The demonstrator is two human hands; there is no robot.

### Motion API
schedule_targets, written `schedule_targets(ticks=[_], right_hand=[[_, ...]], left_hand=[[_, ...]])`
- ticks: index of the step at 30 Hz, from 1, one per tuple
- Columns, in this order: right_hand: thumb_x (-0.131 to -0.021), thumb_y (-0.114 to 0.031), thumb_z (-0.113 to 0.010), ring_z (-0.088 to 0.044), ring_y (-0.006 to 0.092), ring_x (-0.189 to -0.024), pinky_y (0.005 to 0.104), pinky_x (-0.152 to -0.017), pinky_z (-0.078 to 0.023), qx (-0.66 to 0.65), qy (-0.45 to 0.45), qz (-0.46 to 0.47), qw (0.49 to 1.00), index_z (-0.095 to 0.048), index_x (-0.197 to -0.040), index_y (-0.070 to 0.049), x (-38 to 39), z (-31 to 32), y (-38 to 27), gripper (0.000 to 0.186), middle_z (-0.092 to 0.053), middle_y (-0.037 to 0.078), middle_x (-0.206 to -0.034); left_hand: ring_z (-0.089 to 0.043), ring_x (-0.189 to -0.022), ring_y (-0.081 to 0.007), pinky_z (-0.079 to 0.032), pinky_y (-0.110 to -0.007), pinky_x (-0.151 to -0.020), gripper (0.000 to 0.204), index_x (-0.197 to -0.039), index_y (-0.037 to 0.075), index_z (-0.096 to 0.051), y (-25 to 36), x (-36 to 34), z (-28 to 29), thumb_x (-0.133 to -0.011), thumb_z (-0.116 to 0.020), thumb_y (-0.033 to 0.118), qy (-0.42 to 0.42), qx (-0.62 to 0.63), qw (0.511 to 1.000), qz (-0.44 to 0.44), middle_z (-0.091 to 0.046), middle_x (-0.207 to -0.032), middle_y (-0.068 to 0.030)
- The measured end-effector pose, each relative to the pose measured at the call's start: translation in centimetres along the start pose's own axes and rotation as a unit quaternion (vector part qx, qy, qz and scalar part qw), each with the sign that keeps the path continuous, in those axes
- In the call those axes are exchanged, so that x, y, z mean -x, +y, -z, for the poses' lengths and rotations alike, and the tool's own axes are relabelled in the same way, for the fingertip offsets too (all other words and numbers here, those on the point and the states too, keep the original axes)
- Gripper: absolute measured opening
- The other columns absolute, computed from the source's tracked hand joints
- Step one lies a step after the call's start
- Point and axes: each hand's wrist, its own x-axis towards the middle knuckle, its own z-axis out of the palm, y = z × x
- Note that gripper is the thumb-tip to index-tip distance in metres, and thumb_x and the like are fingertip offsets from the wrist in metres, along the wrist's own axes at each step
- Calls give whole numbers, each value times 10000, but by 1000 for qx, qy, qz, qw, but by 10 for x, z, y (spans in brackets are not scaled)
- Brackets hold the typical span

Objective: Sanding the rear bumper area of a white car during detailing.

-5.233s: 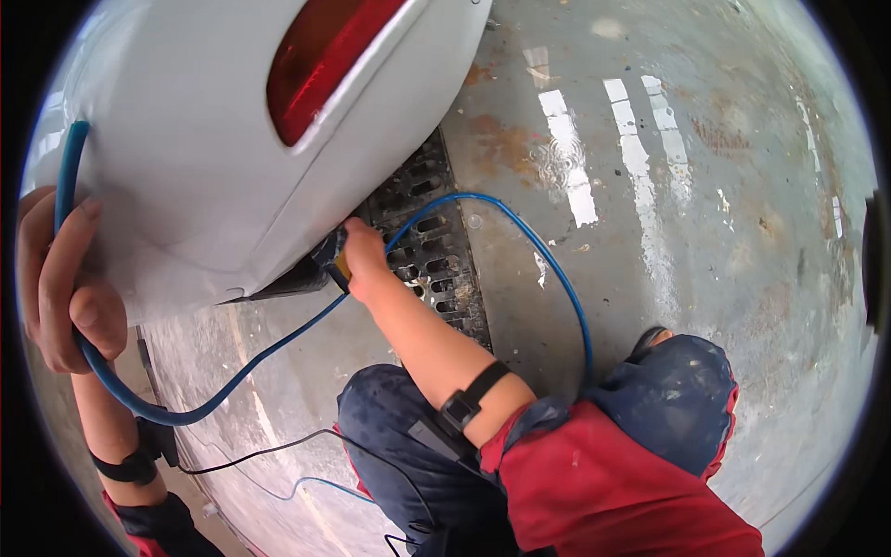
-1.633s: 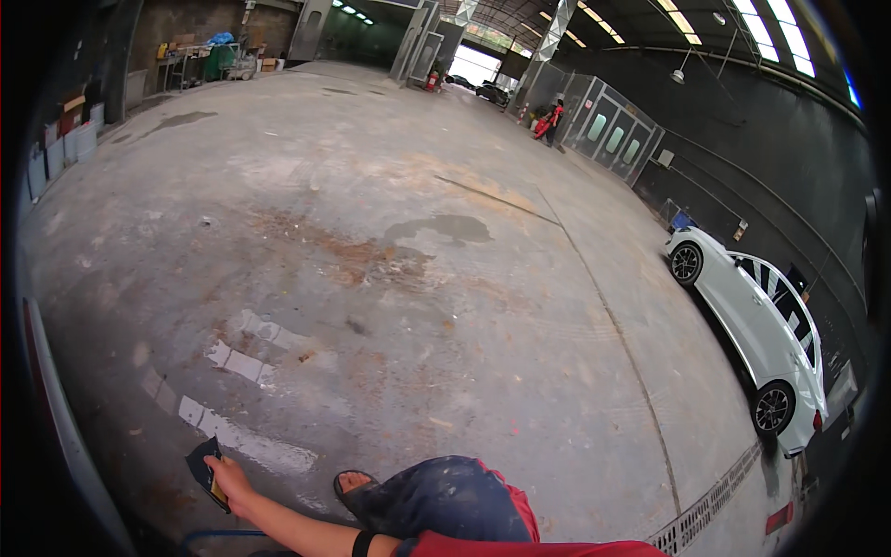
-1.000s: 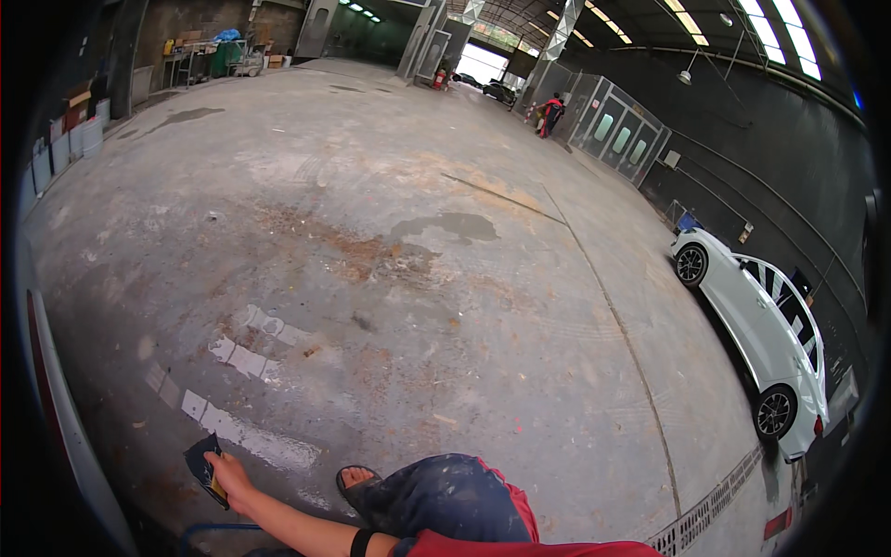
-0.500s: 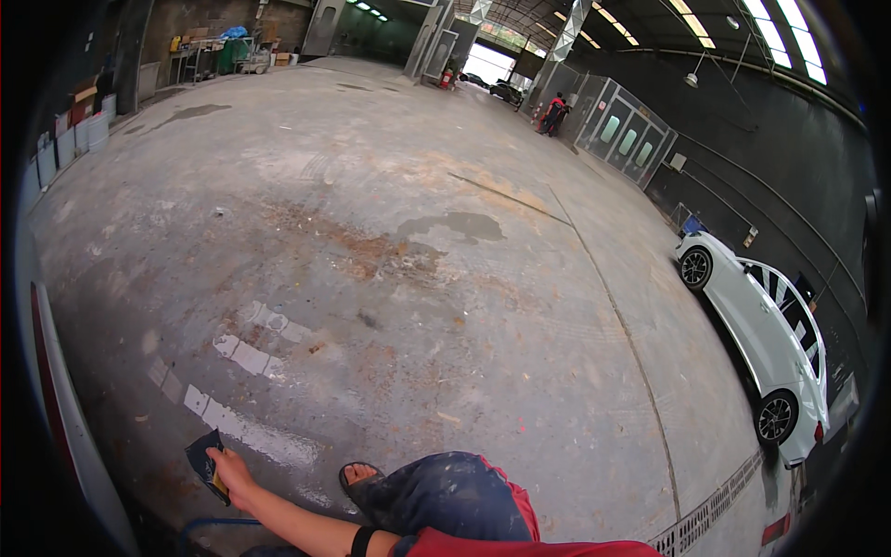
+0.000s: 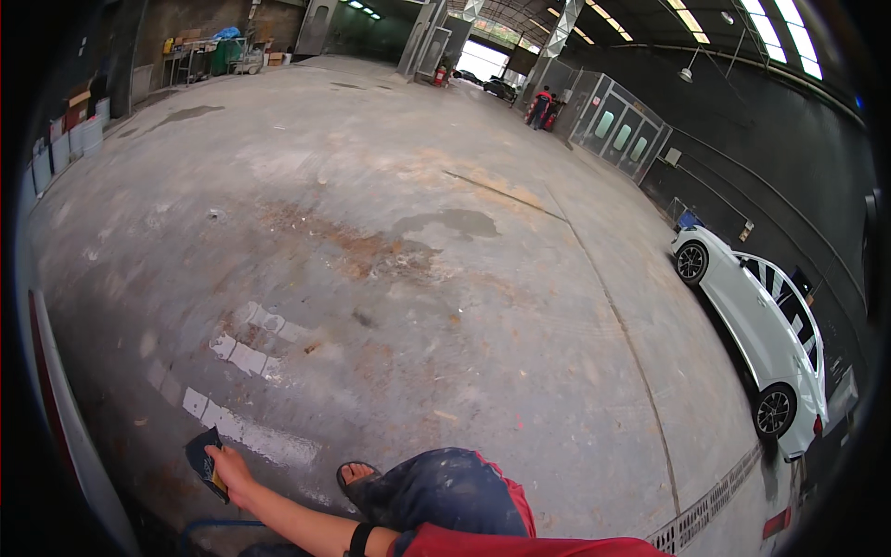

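Observation:
At the lower left, my right hand [image 5: 232,472] is closed round a thin, dark, sheet-like piece [image 5: 201,461] with pale print and a yellowish edge; its exact kind is unclear. The thumb lies over its near side. My bare forearm [image 5: 297,513] stretches left from a red sleeve, with a black band by the elbow. Just left of the held piece is a pale, curved body panel [image 5: 74,427] with a dark red stripe, cut off by the rim. A blue hose [image 5: 218,523] runs below the hand. My left hand is out of view.
My bent knee [image 5: 455,487] and sandalled foot [image 5: 355,473] are beside the arm. A white car [image 5: 756,325] stands at right, near a floor grate [image 5: 710,506]. Farther off are a person [image 5: 539,107], a workbench [image 5: 190,63] and white buckets [image 5: 91,136] along the left wall.
The view has shifted slightly, so the background sits a little farther left. The distant person has changed stance. My hand keeps its grip in nearly the same place.

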Motion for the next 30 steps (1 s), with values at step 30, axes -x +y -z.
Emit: schedule_targets(ticks=[30], right_hand=[[-1050, -269, -625, -675, 122, -803, 301, -730, -525, 25, 25, 2, 999, -668, -1124, -65, 2, -6, -6, 222, -724, 16, -949]], left_hand=[[-605, -1296, -178, -445, -465, -1047, 403, -1415, 155, -653, -2, -12, 3, -1014, -644, 115, -21, -41, 999, -21, -671, -1365, 0]])
